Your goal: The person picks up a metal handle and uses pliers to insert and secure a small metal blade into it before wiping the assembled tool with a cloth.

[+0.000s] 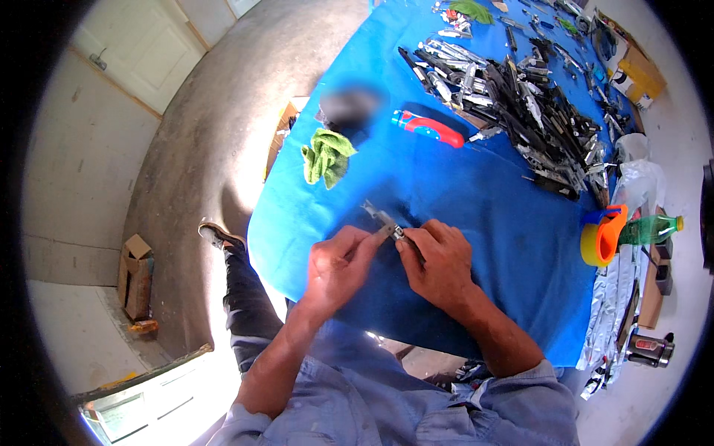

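A small silver metal mechanism (383, 218) with a forked far end is held over the blue-covered table (506, 297). My left hand (338, 264) pinches it from the left between thumb and fingertips. From the right my right hand (440, 264) grips its near end, thumb and forefinger closed against it; a dark part of it runs under these fingers. What the piece is exactly I cannot make out. A crumpled green cloth (327, 157) lies beyond my left hand. Farther off rests a red and blue curved-handled tool (431, 128).
Long black and silver metal pieces (520, 104) are heaped at the far right. A yellow and orange tape roll (602, 238) and a green bottle (651, 230) sit along the right edge. Beyond the cloth is a blurred dark object (349, 108). A cardboard box (136, 279) stands on the floor left.
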`<act>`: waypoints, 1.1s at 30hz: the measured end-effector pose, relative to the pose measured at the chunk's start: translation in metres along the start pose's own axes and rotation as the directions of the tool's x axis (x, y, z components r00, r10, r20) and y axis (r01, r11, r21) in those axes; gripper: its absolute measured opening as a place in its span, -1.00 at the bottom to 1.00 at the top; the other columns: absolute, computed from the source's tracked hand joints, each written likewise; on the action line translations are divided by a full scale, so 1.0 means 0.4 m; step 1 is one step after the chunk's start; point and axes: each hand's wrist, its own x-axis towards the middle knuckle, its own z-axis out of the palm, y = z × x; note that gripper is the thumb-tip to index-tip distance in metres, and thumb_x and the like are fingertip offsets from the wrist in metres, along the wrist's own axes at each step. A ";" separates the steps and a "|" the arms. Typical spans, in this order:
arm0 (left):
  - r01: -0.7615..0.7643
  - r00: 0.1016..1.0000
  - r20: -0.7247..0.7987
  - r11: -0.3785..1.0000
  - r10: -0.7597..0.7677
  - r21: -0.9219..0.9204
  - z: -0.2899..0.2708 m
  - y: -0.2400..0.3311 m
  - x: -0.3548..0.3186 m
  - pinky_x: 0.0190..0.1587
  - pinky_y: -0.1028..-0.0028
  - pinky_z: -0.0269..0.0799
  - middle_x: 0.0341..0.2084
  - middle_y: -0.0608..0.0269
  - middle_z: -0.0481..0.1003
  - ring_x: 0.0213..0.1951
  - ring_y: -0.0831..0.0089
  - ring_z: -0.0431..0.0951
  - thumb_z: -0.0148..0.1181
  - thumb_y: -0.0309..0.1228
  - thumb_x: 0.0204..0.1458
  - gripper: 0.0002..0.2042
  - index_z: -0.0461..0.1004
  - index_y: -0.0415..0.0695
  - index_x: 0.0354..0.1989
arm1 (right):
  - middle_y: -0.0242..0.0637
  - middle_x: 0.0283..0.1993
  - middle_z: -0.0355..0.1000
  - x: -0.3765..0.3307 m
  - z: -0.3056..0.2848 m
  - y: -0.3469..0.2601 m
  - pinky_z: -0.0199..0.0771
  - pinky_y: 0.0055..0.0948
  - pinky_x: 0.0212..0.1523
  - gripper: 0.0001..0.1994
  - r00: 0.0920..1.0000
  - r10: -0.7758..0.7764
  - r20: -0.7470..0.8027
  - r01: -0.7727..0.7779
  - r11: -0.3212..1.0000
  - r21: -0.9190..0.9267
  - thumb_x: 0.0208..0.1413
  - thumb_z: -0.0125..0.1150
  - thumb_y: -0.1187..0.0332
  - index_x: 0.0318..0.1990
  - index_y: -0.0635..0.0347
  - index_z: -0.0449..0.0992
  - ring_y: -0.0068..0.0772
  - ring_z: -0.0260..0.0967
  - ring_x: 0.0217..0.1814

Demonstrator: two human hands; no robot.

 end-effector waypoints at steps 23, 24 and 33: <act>0.158 0.921 -0.270 0.904 -0.279 -0.396 -0.348 -0.150 -0.213 -0.48 0.61 0.24 -0.64 0.45 0.44 -0.57 0.74 0.37 0.30 -0.28 0.34 -0.75 0.53 -0.21 -0.31 | -0.16 -0.15 0.63 0.027 -0.057 -0.115 0.58 -0.25 -0.18 -0.77 0.998 -0.034 0.043 0.039 0.991 -0.125 0.08 0.48 0.45 -0.10 0.17 0.63 -0.15 0.61 -0.18; 0.152 0.915 -0.275 0.883 -0.295 -0.445 -0.351 -0.161 -0.218 -0.48 0.61 0.24 -0.63 0.45 0.45 -0.57 0.74 0.37 0.29 -0.29 0.34 -0.75 0.53 -0.21 -0.31 | -0.18 -0.17 0.63 0.037 -0.073 -0.144 0.59 -0.30 -0.19 -0.78 0.998 0.018 0.056 -0.013 0.997 -0.077 0.08 0.48 0.46 -0.11 0.19 0.64 -0.21 0.62 -0.20; 0.170 0.926 -0.218 0.856 -0.308 -0.487 -0.382 -0.221 -0.266 -0.48 0.63 0.24 -0.62 0.45 0.46 -0.56 0.74 0.38 0.24 -0.30 0.37 -0.76 0.54 -0.21 -0.29 | -0.21 -0.20 0.64 0.122 -0.183 -0.192 0.59 -0.39 -0.15 -0.83 0.799 0.169 0.577 -0.275 0.956 0.101 0.05 0.50 0.44 -0.20 0.23 0.70 -0.34 0.62 -0.19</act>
